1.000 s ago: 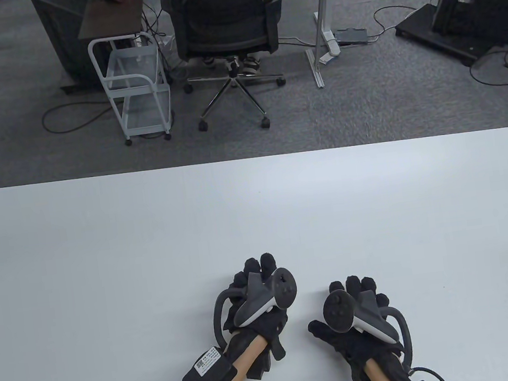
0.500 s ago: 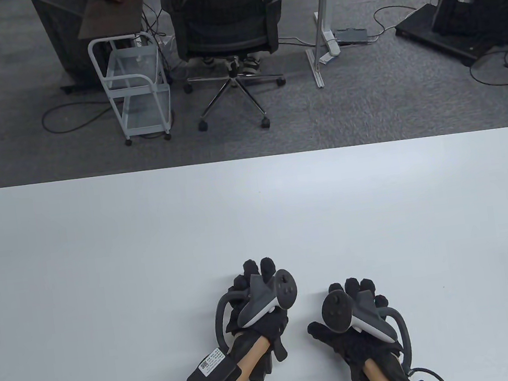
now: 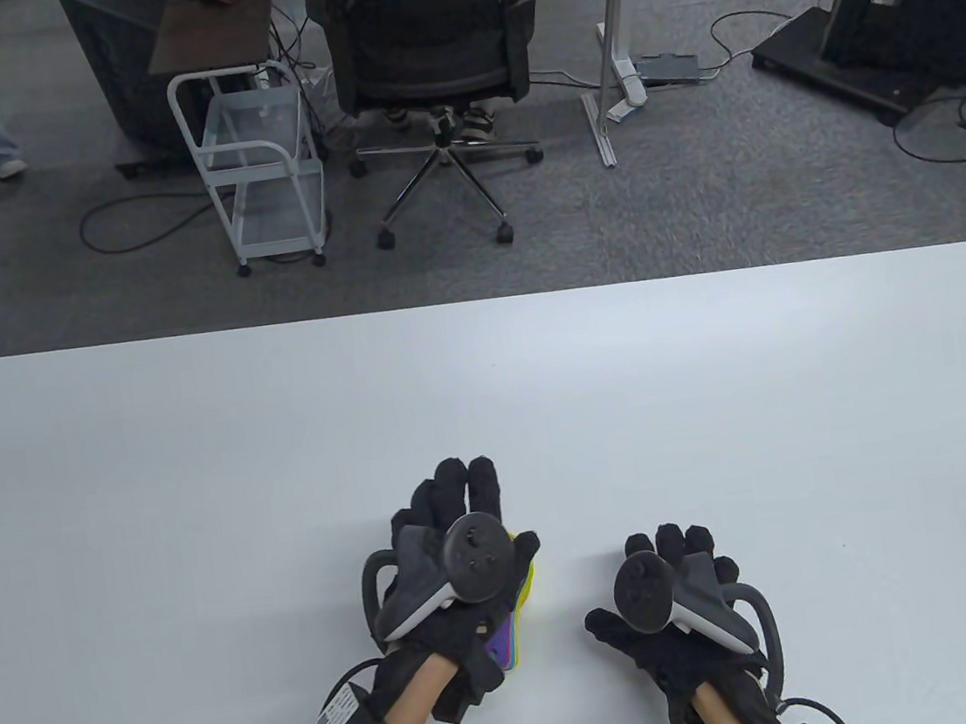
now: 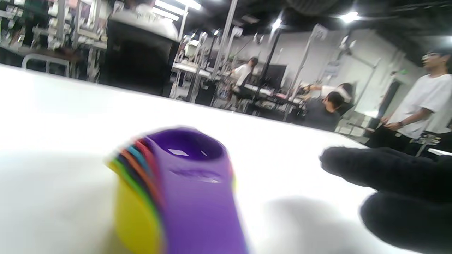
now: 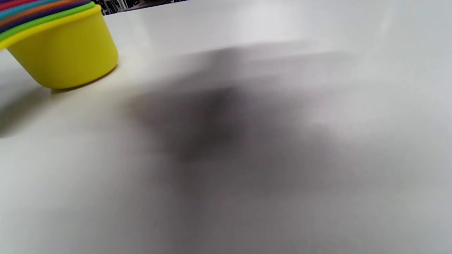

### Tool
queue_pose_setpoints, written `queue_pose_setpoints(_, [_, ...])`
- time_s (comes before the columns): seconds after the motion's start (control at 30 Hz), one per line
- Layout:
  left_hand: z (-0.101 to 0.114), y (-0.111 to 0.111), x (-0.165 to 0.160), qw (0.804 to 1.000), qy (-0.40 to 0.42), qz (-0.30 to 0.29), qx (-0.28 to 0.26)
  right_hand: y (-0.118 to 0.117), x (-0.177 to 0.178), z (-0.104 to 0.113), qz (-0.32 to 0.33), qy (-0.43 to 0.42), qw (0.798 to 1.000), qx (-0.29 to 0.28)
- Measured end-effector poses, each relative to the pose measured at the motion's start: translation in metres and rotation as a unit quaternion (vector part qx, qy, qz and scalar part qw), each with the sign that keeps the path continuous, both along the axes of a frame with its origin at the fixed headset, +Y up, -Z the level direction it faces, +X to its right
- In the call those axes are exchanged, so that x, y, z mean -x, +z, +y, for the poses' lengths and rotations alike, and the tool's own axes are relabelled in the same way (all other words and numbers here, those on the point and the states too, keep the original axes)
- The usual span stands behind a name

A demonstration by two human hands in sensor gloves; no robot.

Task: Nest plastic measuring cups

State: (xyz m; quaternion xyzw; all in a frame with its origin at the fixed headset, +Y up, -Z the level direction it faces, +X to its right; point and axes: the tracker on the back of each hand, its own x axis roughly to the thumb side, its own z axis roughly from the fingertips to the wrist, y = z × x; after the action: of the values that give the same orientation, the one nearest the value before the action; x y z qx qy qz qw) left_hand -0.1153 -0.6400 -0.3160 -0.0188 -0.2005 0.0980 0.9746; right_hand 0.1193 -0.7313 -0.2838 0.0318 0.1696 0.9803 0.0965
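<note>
A white bench point(image 3: 487, 397) with rounded corners fills the lower half. Beyond it lies grey carpet point(image 3: 692, 204) crossed by black cables. A black mesh office chair point(image 3: 431, 43) stands beside a white wire cart point(image 3: 253, 170). A dark side table point(image 3: 213, 25) stands behind the cart.

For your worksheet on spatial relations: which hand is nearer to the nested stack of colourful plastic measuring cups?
Left. The left hand is right over the nested stack of colourful plastic measuring cups, covering most of it. The right hand rests on the white table apart from the stack, to its right.
</note>
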Motion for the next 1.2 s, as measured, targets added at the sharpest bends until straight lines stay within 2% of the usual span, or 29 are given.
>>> queue_pose_setpoints(0.13, [-0.012,0.007,0.057,0.994,-0.087,0.021,-0.055,0.001,-0.001,0.005,-0.005,0.01,0.999,-0.04])
queue_pose_setpoints(0.23, [-0.027,0.01,0.094,0.993,-0.101,0.049,-0.043,0.001,-0.001,0.007,-0.004,0.021,0.997,-0.068])
queue_pose_setpoints(0.33, [-0.044,0.01,0.116,0.994,-0.088,0.066,-0.016,0.002,-0.001,0.007,-0.005,0.031,0.996,-0.085])
queue_pose_setpoints(0.47, [-0.063,0.011,0.124,0.993,-0.091,0.072,0.025,0.002,0.001,0.006,-0.006,0.049,0.994,-0.093])
queue_pose_setpoints(0.57, [-0.06,0.014,0.127,0.995,-0.073,0.072,0.006,0.002,0.003,0.006,-0.002,0.06,0.993,-0.1])
queue_pose_setpoints(0.73, [-0.059,0.019,0.132,0.994,-0.08,0.075,0.013,0.003,0.005,0.006,0.002,0.058,0.993,-0.102])
queue_pose_setpoints(1.2, [-0.062,0.015,0.139,0.993,-0.082,0.087,0.023,0.002,0.004,0.004,0.0,0.046,0.995,-0.085])
